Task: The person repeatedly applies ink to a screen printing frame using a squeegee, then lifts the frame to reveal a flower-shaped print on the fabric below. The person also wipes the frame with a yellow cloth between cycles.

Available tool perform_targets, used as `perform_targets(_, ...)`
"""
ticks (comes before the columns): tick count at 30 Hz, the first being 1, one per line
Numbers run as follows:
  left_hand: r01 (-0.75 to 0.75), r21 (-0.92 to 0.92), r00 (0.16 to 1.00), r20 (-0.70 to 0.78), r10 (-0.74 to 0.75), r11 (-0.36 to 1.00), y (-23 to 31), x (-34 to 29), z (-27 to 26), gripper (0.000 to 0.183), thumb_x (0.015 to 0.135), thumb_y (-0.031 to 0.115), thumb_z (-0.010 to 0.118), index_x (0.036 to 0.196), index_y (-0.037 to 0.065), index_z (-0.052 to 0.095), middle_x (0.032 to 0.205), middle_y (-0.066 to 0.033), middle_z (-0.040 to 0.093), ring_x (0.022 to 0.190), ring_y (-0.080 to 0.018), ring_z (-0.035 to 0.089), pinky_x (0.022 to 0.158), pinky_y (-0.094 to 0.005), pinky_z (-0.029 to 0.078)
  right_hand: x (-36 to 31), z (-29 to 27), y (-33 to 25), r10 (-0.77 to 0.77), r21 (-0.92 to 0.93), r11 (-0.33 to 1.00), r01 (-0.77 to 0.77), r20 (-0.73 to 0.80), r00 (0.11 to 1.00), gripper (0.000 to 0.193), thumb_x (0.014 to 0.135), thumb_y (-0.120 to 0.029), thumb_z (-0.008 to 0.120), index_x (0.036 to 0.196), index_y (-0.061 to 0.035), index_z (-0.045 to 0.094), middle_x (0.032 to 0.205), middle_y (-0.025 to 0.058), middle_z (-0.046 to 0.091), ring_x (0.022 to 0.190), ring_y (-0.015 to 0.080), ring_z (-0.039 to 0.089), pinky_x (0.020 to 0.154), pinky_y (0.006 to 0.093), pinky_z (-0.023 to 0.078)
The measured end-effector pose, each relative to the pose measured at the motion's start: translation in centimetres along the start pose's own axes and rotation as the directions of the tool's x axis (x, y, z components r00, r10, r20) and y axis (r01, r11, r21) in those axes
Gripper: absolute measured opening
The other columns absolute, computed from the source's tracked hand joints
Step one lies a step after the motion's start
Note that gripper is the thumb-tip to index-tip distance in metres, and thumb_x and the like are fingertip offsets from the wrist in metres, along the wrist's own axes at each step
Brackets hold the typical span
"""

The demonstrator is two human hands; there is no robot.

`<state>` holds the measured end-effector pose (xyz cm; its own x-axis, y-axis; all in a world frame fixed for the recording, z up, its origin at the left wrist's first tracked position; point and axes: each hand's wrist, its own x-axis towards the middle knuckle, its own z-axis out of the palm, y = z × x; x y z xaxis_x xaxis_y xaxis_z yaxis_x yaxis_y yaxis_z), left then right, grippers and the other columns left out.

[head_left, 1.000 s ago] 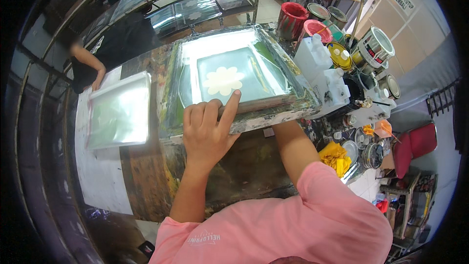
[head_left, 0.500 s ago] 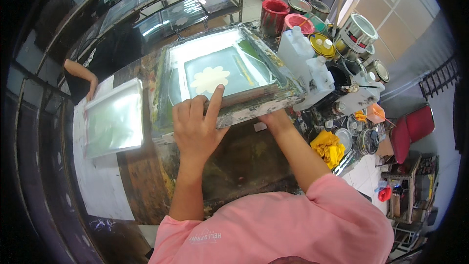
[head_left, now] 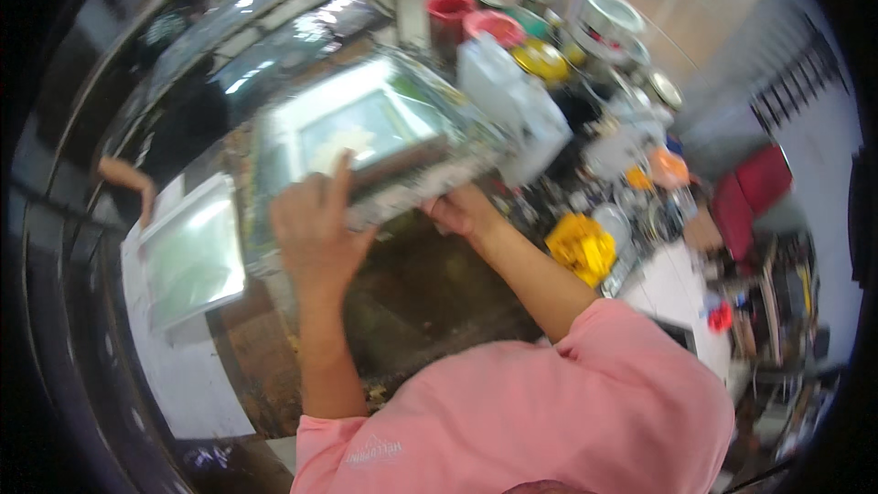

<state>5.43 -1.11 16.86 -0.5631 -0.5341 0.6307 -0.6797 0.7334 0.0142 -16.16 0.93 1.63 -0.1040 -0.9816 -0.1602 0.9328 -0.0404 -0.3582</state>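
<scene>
A silk-screen printing frame (head_left: 422,185) sits tilted on the work table, with a pale flower shape (head_left: 340,148) on its mesh. Over its near rim on the left lies my left hand (head_left: 315,220), the index finger stretched toward the flower, the other fingers bent over the edge and the thumb out along the front. My right hand (head_left: 464,210) is at the underside of the near rim, farther right, its fingers closed and partly hidden. Motion blurs the picture.
A second screen frame (head_left: 195,252) lies on white paper (head_left: 187,384) at left, near a co-worker's arm (head_left: 128,178). White jugs (head_left: 526,114), paint tins (head_left: 611,18) and a yellow cloth (head_left: 581,249) crowd the right. Behind stands a drying rack (head_left: 256,23).
The whole view has swung and blurred, so the scene sits farther left. My right hand shows more below the rim; my left hand keeps its place on the frame.
</scene>
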Motion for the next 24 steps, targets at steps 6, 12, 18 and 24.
perform_targets(6, 0.036, 0.015, 0.999, 0.001, -0.036, 0.999, 0.1, -0.6, 0.9, 0.103, 0.054, 0.025, 0.097, 0.150, 0.022, 0.057, 0.111, -0.0101, 0.061, 0.107, -0.0340, 0.058, 0.098, -0.0484, 0.046, -19.9, 3.3, -5.2, -0.309, -0.871, 0.489, 0.046, -0.124, 0.943, 0.020, 0.103, -0.012, 0.065, 0.118, -0.0007, 0.071, 0.112, 0.0026, 0.070, 0.103, 0.0109, 0.064, 0.090, 0.0279, 0.051)
perform_targets(12, -0.031, 0.020, 0.996, -0.083, 0.033, 0.999, 0.0, -0.2, 0.9, 0.100, 0.054, 0.025, 0.095, 0.148, 0.023, 0.059, 0.106, -0.0069, 0.060, 0.099, -0.0307, 0.058, 0.091, -0.0453, 0.045, -27.2, -1.2, -16.4, -0.817, -0.865, -0.441, -0.240, 0.277, 0.506, 0.014, 0.101, -0.007, 0.066, 0.110, 0.0035, 0.072, 0.098, 0.0127, 0.072, 0.087, 0.0184, 0.067, 0.080, 0.0291, 0.052)
perform_targets(18, -0.034, 0.031, 0.996, -0.084, 0.037, 0.999, -0.5, -0.4, 1.0, 0.100, 0.055, 0.030, 0.095, 0.148, 0.023, 0.059, 0.108, -0.0071, 0.060, 0.103, -0.0315, 0.058, 0.096, -0.0464, 0.046, -28.0, -2.0, -16.3, -0.651, -0.679, -0.637, -0.367, 0.218, 0.727, 0.033, 0.099, -0.026, 0.070, 0.124, -0.0040, 0.071, 0.118, 0.0169, 0.071, 0.109, 0.0329, 0.067, 0.096, 0.0430, 0.052)
perform_targets(24, -0.026, 0.058, 0.995, -0.095, 0.032, 0.998, -0.4, -0.3, 0.8, 0.099, 0.055, 0.032, 0.095, 0.147, 0.023, 0.060, 0.108, -0.0066, 0.060, 0.104, -0.0313, 0.058, 0.096, -0.0463, 0.047, -25.5, -2.5, -11.6, -0.420, -0.556, -0.819, -0.138, 0.418, 0.806, 0.042, 0.095, -0.032, 0.074, 0.129, -0.0079, 0.068, 0.133, 0.0170, 0.063, 0.123, 0.0369, 0.057, 0.104, 0.0480, 0.045)
